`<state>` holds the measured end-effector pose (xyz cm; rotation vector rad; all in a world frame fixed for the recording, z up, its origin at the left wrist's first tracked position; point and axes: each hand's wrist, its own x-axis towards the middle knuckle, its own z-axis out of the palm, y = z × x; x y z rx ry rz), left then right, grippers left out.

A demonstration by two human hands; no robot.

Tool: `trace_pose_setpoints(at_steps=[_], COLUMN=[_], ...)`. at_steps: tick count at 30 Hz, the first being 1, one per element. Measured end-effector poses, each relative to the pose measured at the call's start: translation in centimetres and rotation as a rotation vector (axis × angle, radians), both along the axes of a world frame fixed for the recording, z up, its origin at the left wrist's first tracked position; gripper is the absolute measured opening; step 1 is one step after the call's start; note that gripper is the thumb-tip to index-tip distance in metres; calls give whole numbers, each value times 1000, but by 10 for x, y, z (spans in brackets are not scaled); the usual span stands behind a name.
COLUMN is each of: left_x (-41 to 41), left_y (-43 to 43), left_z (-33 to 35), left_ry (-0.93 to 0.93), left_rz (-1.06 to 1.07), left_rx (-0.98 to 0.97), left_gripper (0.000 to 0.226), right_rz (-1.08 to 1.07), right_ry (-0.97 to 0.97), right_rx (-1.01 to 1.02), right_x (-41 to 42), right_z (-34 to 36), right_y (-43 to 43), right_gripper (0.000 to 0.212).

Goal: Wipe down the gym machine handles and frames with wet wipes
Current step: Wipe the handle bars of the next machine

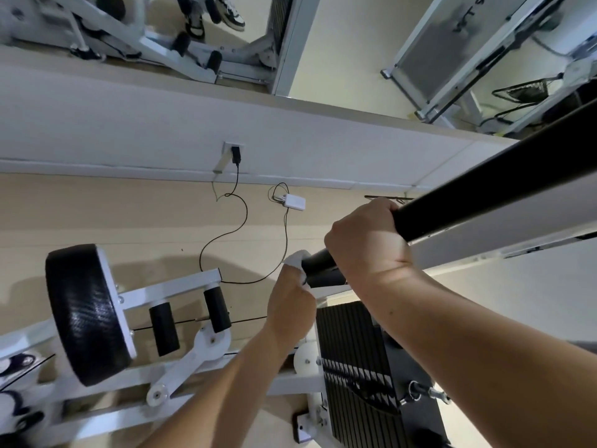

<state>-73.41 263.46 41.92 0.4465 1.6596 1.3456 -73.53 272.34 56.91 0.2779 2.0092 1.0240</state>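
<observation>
Beige gym floor (pixel 97 215) and a pale wall with a long mirror (pixel 349 50) form the background; view is steeply downward. Task object: black handle bar (pixel 484 195) running from upper right toward frame centre, its end (pixel 318 265) sitting just above the weight stack (pixel 355 350). White wet wipe (pixel 295 258) is bunched at that bar end, touching it. Judgement: wipe is light, limp and damp, so it should conform to the round grip but can slide or tear if dragged hard; best held as a wad wrapped round the bar. Bar looks rigid, with a smooth, possibly foam or rubber covering, and may swing if it hangs on a cable (cannot tell), so steadying it near the end seems sensible. Left hand (pixel 290 302): fingers curled, pinching the wipe against the bar tip. Right hand (pixel 365 240): clenched round the bar just up from the wipe, thumb side hidden, apparently bracing it. Step in hand, as I read it: cleaning the bar end; the long upper run of the bar is likely yet to be done. Outward: white frame (pixel 193 370) carrying a round black seat pad (pixel 84 315) and two black foam rollers (pixel 190 321) at lower left; wall socket with black plug (pixel 235 155), cable trailing across floor to a small white box (pixel 294 202).
</observation>
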Motion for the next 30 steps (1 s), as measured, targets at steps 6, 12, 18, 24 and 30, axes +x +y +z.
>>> trace_pose_setpoints(at_steps=[6,12,18,24,30], left_x=[34,12,3,7,9], left_y=[-54,-1,13,-2,30], left_z=[-14,-38,-71,-94,-83], left_ry=[-349,-383,-855,-849,-983], left_rz=[280,468,713,744,625], left_rx=[-83,-111,-187,-354,-337], left_gripper=[20,7,40,54,21], right_rz=[19,51,70,75,91], right_ry=[-19,38,45,32,50], right_rx=[-4,2,39,40,43], right_x=[0,1,4,4,5], right_z=[3,-1,-7,-7,-5], right_y=[0,2,3,3,2], right_gripper=[29,30,25,27,30])
